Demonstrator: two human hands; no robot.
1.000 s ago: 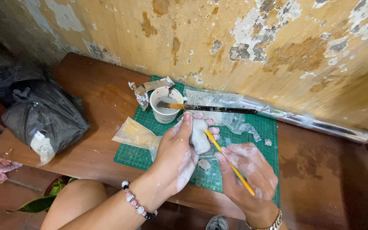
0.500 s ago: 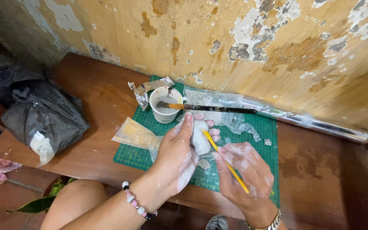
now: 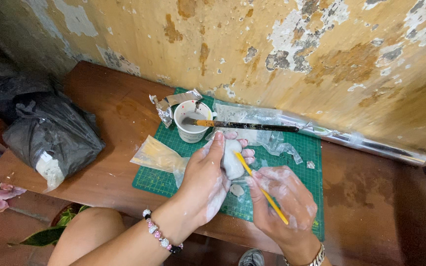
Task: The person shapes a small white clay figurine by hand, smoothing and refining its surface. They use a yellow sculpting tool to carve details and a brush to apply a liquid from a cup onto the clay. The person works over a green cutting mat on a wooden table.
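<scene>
My left hand is wrapped around a small white clay lump, holding it just above a green cutting mat. White residue coats both hands. My right hand grips a thin yellow stick tool, whose tip touches the clay lump. Behind them stands a white cup with a long dark-handled brush lying across its rim.
The mat lies on a brown wooden bench against a peeling wall. A black plastic bag sits at the left. A clear plastic bag, crumpled foil and a clear plastic roll lie around the mat.
The yellow stick tool has shifted slightly against the clay lump. Both hands stay in nearly the same place.
</scene>
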